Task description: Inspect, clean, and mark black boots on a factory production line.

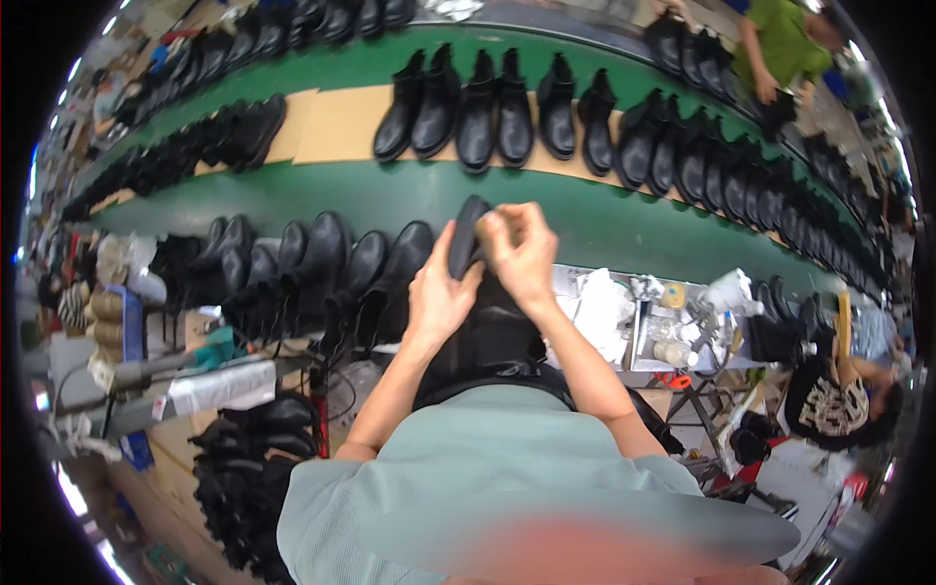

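A black boot (469,232) is held up in front of me, its toe end pointing away and what looks like its sole turned to the side. My left hand (439,300) is closed around it from the left and below. Against the boot's right edge, my right hand (523,255) has its fingers curled into a pinch. Something small and brownish may be between those fingertips, but it is too blurred to name. My hands hide the lower part of the boot.
Pairs of black boots (476,112) stand on tan cardboard (341,122) along the green conveyor (370,200). More boots (327,249) line the near left edge. A cluttered tray (634,336) with jars and white paper sits right. Co-workers (785,49) are at the far and near right.
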`<state>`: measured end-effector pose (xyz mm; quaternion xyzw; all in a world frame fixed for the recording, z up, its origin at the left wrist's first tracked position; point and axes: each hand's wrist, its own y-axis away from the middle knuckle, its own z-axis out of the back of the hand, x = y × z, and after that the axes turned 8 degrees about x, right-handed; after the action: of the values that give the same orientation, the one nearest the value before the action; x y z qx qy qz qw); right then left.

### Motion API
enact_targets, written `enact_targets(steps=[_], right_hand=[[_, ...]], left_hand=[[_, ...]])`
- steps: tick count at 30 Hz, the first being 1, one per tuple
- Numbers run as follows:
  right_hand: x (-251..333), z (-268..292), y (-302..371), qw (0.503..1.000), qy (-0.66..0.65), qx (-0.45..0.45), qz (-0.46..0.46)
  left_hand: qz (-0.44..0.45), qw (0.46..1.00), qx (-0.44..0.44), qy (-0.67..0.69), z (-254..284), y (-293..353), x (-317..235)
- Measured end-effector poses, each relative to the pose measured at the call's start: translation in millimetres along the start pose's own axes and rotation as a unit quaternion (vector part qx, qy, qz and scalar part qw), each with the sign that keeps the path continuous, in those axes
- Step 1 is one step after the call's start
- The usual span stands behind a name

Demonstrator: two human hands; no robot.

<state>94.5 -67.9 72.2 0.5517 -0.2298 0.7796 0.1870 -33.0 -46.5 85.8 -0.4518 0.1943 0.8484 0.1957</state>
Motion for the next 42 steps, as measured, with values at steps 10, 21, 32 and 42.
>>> enact_targets(steps=[10, 21, 32, 42], right_hand=[[0, 3, -4, 1.0, 0.007, 0.016, 0.002], [-11, 15, -22, 0.997, 0.061, -0.046, -0.012], [-3, 12, 0, 0.985, -0.154, 0.075, -0.026], [12, 16, -3, 0.992, -0.098, 0.078, -0.018]], left_hand=[[0.037, 0.998, 0.024, 0.036, 4, 2, -4], [0.034, 0.997, 0.045, 0.053, 6, 2, -6], [0.008, 0.999, 0.016, 0.037, 3, 1, -4], [-0.023, 1.0, -0.015, 0.015, 0, 4, -2]])
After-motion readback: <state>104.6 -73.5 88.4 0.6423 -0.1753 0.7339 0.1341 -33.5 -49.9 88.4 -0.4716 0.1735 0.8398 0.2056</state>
